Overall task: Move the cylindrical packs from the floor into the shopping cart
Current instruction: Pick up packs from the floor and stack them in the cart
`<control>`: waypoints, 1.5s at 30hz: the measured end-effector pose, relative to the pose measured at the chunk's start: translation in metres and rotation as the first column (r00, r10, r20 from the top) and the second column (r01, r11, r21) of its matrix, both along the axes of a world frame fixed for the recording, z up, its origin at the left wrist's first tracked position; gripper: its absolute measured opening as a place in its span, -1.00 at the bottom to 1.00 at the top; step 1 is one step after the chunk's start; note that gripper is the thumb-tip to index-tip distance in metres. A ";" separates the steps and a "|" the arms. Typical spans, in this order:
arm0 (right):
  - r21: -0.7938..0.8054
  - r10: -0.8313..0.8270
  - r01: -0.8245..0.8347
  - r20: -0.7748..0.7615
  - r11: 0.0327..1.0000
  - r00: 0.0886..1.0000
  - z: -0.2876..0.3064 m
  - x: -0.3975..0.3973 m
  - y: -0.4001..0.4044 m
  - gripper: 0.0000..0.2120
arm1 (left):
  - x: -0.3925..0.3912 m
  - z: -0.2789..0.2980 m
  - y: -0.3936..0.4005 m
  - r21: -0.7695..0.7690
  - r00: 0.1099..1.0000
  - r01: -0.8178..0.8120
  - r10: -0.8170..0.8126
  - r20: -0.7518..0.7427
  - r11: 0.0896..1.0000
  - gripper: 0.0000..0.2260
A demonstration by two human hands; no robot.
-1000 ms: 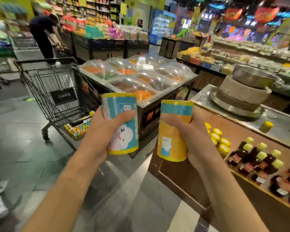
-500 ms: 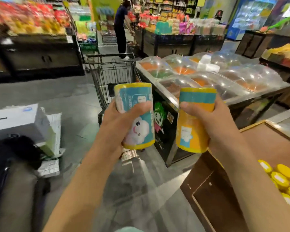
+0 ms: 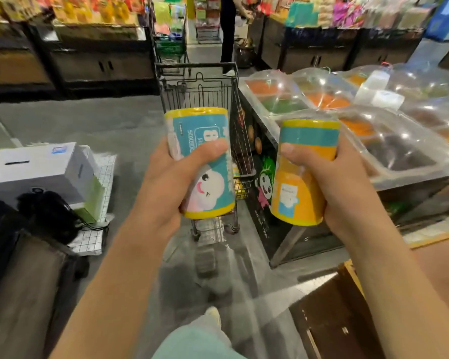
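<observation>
My left hand (image 3: pixel 166 177) grips a blue cylindrical pack (image 3: pixel 208 187) with yellow rims and a cartoon face, held upright at chest height. A yellow cylindrical pack (image 3: pixel 300 182) with a blue band near its top sits upright in my right hand (image 3: pixel 329 180). Straight ahead, just behind the two packs, stands the black wire shopping cart (image 3: pixel 200 92). Its basket is partly hidden by the blue pack, and a bit of yellow goods shows low inside it.
A food counter with clear domed lids (image 3: pixel 347 110) runs along the cart's right side. A wooden display corner (image 3: pixel 329 320) is at lower right. White boxes (image 3: pixel 39 169) and a black bag (image 3: pixel 47 216) lie on the floor at left. A person (image 3: pixel 228 29) stands far behind the cart.
The view has swung left and moved closer, so the cart now sits centred straight behind the packs. Both hands keep hold of their packs.
</observation>
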State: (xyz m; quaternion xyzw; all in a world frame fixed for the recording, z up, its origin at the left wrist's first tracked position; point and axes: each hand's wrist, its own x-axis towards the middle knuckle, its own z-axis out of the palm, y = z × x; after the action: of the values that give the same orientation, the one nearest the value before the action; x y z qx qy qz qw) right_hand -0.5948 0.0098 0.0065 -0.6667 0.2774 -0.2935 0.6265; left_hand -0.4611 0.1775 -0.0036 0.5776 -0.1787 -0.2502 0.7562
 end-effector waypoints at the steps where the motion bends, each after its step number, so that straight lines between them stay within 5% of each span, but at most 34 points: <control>1: -0.004 -0.004 0.004 -0.007 1.000 1.000 -0.002 0.012 -0.010 -0.51 | 0.011 -0.002 -0.010 0.002 1.000 -0.002 0.002 -0.007 1.000 -0.43; 13: 0.080 0.059 -0.053 -0.066 0.995 0.996 -0.026 0.159 -0.131 -0.32 | 0.154 -0.025 -0.117 0.085 0.994 -0.096 0.099 -0.035 0.992 -0.44; 18: 0.115 0.142 -0.135 -0.053 0.984 0.988 -0.047 0.221 -0.192 -0.37 | 0.202 -0.042 -0.168 0.164 0.981 -0.178 0.189 -0.049 0.970 -0.30; 33: 0.163 0.338 -0.314 -0.156 0.936 0.928 -0.099 0.402 -0.359 -0.53 | 0.334 -0.079 -0.316 0.289 0.891 -0.417 0.450 -0.055 0.862 -0.33; 45: 0.156 0.281 -0.246 -0.267 0.957 0.922 -0.179 0.545 -0.379 -0.42 | 0.495 -0.186 -0.345 0.396 0.932 -0.277 0.345 -0.112 0.876 -0.38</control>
State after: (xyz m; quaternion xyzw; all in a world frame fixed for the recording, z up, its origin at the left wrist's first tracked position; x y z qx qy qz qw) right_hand -0.0500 -0.3696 -0.1721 -0.6946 0.2900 -0.0896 0.6523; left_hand 0.0337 -0.1672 -0.1896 0.7070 0.0364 -0.2054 0.6758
